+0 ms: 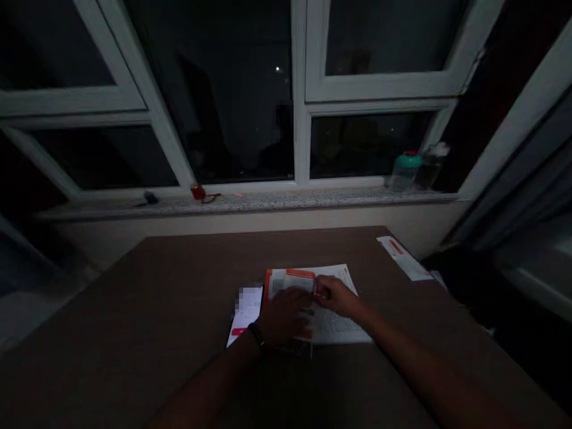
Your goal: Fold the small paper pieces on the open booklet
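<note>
Printed papers with orange-red edges lie in front of me: an orange-topped sheet at the left and a white text page at the right. My left hand lies flat on the orange-topped sheet, fingers spread, a dark band at the wrist. My right hand is closed at that sheet's right edge, thumb and fingers pinched on it over the white page. Dim light hides the fingertips' exact grip. Just left of the papers, a phone with a lit screen lies on the table.
The brown table reaches to the wall under a window. A white and orange paper strip lies at its right edge. On the stone sill stand a green-lidded bottle, a clear bottle and a small red object.
</note>
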### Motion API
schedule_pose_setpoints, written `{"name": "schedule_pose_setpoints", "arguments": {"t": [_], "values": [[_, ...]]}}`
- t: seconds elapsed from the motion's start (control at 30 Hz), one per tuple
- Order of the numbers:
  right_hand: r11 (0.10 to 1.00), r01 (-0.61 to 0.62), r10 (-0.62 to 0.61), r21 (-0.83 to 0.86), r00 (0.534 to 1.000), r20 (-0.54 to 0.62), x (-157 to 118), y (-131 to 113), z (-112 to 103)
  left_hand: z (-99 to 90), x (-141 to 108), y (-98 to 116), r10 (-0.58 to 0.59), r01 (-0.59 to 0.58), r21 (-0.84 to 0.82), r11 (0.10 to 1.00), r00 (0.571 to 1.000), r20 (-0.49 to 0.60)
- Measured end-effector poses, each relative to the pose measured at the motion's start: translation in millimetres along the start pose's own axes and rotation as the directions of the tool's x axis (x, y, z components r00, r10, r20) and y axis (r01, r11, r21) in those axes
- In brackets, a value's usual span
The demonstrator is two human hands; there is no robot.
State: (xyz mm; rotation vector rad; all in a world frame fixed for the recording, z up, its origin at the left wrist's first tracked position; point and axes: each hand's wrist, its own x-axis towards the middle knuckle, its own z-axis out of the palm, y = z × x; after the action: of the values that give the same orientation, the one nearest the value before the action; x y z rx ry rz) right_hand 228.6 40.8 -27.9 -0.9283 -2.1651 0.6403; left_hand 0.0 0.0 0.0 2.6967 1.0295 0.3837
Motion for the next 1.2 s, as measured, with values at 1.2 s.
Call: {"name": "schedule_pose_setpoints", "arguments": {"t": [1.2], "values": [[0.987, -0.146, 0.131, -0.068, 0.974, -0.183, -2, -3, -3, -9.3, 2, 8, 0.038, -0.038, -0.025, 0.999, 0.999, -0.035]]}}
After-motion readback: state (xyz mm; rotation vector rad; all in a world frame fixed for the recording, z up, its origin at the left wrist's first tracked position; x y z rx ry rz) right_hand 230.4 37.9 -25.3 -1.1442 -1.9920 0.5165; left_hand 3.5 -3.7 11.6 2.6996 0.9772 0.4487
